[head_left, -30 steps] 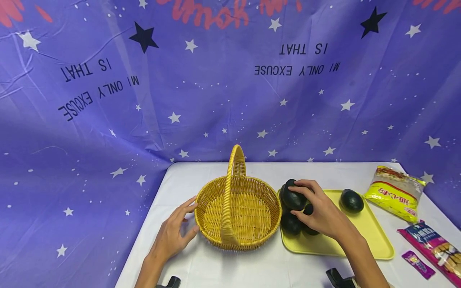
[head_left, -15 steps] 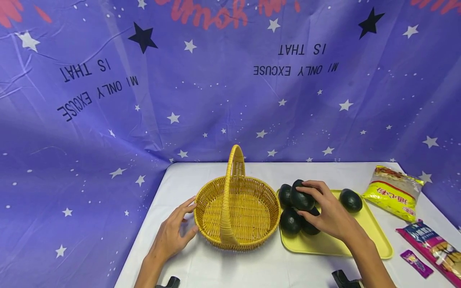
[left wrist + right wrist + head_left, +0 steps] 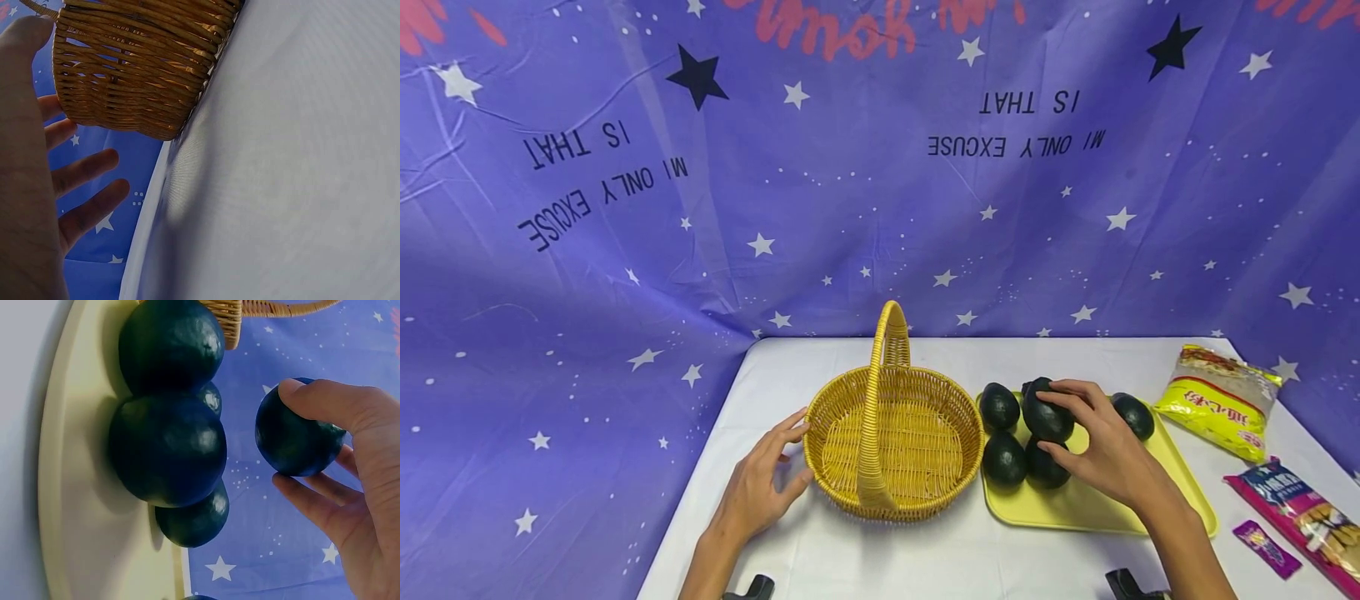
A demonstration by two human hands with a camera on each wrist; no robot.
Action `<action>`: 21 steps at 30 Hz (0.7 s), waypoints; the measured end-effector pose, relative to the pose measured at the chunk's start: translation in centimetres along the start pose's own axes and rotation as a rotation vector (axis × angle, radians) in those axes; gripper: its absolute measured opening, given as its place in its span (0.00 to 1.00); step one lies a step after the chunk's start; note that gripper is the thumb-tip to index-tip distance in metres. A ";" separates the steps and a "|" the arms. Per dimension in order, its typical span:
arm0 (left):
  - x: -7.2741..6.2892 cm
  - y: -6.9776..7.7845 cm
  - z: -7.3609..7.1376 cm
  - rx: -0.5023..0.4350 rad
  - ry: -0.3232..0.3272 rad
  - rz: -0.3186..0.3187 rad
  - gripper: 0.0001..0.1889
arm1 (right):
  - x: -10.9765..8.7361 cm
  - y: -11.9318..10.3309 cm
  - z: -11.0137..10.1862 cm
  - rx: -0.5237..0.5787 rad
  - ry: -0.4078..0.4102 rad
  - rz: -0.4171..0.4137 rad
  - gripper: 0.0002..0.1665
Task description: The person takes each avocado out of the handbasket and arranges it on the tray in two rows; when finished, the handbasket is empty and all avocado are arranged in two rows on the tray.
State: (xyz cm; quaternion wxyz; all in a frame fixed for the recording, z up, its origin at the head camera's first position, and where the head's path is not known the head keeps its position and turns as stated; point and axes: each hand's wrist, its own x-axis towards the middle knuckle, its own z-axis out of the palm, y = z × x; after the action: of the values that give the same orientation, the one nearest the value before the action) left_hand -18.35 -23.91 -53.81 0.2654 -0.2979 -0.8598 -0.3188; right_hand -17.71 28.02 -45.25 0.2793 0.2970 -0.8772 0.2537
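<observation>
My right hand pinches a dark green avocado between thumb and fingers. In the right wrist view this avocado is held up, apart from the others. Beneath and beside it, several more avocados sit on the yellow tray, among them a front-left avocado, a back-left avocado and one avocado at the right. My left hand touches the left side of a bare yellow wicker basket; its fingers are loosely extended in the left wrist view.
Right of the tray lie a yellow food bag, a pink-and-blue snack packet and a small purple packet. The basket's tall handle arches over its middle. A purple star-printed cloth hangs behind the white table.
My right hand has carried the held avocado rightward over the tray, uncovering the avocados at the left. My left hand and the basket stay where they were.
</observation>
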 end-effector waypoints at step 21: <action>-0.1 0.1 0.0 -0.014 -0.019 -0.030 0.34 | -2.1 1.3 -0.8 -0.030 0.013 0.050 0.47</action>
State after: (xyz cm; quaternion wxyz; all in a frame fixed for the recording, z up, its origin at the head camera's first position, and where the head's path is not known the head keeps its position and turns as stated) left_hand -18.21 -23.85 -53.82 0.2502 -0.2896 -0.8645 -0.3258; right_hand -16.85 30.19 -46.39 0.2831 0.2690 -0.8862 0.2495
